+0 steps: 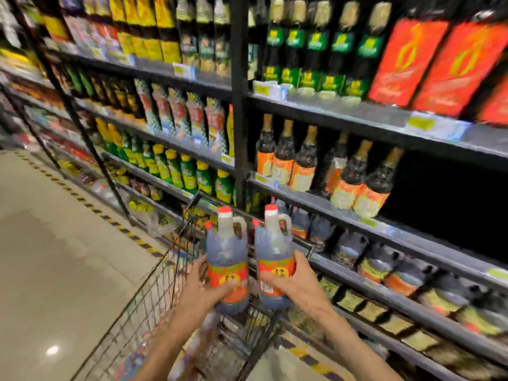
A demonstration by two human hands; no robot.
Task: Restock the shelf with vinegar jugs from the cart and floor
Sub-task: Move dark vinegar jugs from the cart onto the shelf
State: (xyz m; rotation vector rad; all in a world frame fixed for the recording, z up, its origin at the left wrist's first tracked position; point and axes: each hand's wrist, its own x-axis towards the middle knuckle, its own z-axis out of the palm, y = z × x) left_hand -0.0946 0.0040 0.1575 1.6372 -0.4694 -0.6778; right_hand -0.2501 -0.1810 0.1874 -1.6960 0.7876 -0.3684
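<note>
We hold two vinegar jugs upright above the wire cart (154,292), one in each hand. Our left hand (204,287) wraps its fingers round the lower body of the left jug (227,259), the thumb lying across the orange label. Our right hand (291,281) grips the right jug (275,254) the same way, fingers curled round its right side and the thumb pressed over the label near the barcode. Both jugs have red caps, a moulded handle beside the neck and dark liquid inside; they stand side by side, close together but apart.

The cart stands below our forearms, just left of the shelf unit (357,218), and its contents are too blurred to make out. On the shelf to the right, at about the height of our hands, more jugs of the same kind (349,247) stand in a row running far to near. One level above, tall dark bottles with orange labels (302,163) stand, with a dark gap (450,193) to their right. A yellow-and-black striped line (90,206) runs along the floor to the left.
</note>
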